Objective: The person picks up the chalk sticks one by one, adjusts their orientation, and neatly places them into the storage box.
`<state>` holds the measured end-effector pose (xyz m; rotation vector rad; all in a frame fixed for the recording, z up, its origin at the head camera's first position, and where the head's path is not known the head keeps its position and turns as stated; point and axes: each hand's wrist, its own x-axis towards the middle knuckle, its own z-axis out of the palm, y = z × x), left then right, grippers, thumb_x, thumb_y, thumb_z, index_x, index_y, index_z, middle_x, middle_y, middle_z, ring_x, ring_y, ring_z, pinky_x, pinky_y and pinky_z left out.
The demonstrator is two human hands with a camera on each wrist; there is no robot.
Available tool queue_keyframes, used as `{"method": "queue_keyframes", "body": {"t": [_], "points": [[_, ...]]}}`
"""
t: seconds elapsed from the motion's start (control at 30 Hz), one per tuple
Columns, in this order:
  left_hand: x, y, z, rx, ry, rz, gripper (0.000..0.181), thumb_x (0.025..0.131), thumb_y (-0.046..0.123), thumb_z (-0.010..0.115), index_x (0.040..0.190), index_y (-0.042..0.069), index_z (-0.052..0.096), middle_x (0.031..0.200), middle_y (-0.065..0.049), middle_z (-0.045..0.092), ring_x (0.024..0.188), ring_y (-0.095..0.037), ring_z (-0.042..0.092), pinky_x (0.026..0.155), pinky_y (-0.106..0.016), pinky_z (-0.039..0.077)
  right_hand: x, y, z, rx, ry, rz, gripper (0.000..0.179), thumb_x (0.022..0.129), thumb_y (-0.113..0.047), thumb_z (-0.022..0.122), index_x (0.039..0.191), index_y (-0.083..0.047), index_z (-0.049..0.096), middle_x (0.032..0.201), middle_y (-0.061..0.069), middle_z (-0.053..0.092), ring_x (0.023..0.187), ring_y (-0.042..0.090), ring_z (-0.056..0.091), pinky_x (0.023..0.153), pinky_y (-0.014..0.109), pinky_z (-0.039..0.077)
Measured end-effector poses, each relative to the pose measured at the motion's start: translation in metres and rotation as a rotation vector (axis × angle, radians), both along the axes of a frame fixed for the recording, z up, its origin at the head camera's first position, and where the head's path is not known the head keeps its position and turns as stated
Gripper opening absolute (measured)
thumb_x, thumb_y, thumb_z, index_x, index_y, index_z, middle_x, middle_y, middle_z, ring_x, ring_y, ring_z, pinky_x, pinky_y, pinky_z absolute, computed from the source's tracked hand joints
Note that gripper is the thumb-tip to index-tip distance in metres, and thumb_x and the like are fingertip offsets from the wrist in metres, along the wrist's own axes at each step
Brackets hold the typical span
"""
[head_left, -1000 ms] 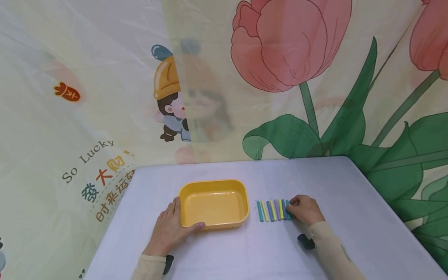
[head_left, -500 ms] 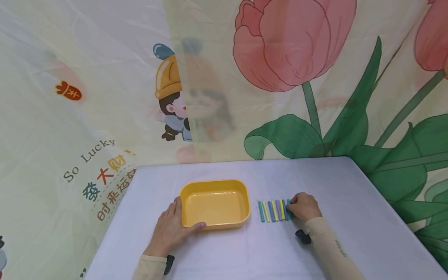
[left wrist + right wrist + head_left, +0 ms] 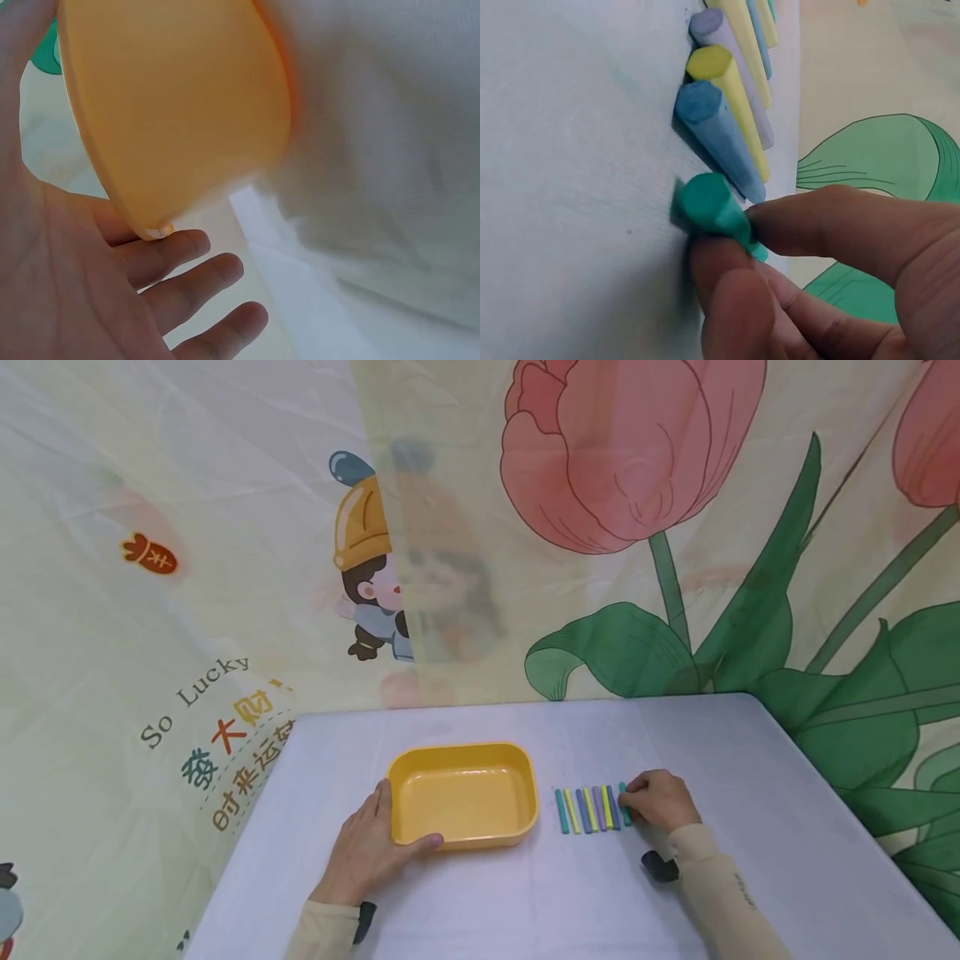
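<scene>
My right hand (image 3: pixel 663 802) pinches a green chalk stick (image 3: pixel 709 204) between thumb and fingers, at the right end of a row of chalk. A narrow gap parts it from the adjacent blue chalk stick (image 3: pixel 718 135). The other sticks lie side by side, among them a yellow one (image 3: pixel 731 97), a purple one (image 3: pixel 739 64) and a green one (image 3: pixel 561 812) at the left end. My left hand (image 3: pixel 367 847) rests against the yellow tray (image 3: pixel 457 843) at its front left corner, thumb along the front rim. In the left wrist view its fingers (image 3: pixel 199 289) are extended and spread beside the tray.
A white cloth (image 3: pixel 525 902) covers the table under the tray and chalk. Behind it hangs a curtain (image 3: pixel 450 610) printed with tulips and a cartoon figure. Dark wrist straps (image 3: pixel 660 866) show at both cuffs.
The green chalk in my right hand has shifted slightly right, opening a gap from the blue stick beside it. My left hand stays at the tray.
</scene>
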<state>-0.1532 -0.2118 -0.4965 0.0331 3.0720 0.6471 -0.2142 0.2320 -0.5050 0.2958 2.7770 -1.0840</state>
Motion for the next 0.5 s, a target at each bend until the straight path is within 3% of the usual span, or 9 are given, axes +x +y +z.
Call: {"method": "queue_keyframes", "body": {"t": [0.37, 0.5], "points": [[-0.0027, 0.0002, 0.004, -0.038, -0.021, 0.015, 0.14, 0.069, 0.09, 0.061, 0.157, -0.01, 0.018, 0.156, -0.031, 0.033, 0.14, -0.046, 0.039, 0.114, -0.06, 0.031, 0.0016, 0.0035, -0.0028, -0.101, -0.015, -0.068, 0.037, 0.089, -0.022, 0.074, 0.113, 0.005, 0.068, 0.078, 0.007, 0.068, 0.07, 0.02, 0.062, 0.062, 0.031, 0.051], [-0.0029, 0.0, 0.0042, -0.038, -0.02, 0.017, 0.139, 0.069, 0.09, 0.062, 0.157, -0.009, 0.019, 0.156, -0.031, 0.034, 0.139, -0.046, 0.04, 0.114, -0.06, 0.032, -0.0005, 0.0013, -0.0023, -0.153, -0.02, -0.082, 0.04, 0.09, -0.026, 0.074, 0.117, 0.003, 0.068, 0.09, 0.01, 0.069, 0.075, 0.02, 0.063, 0.064, 0.029, 0.052]]}}
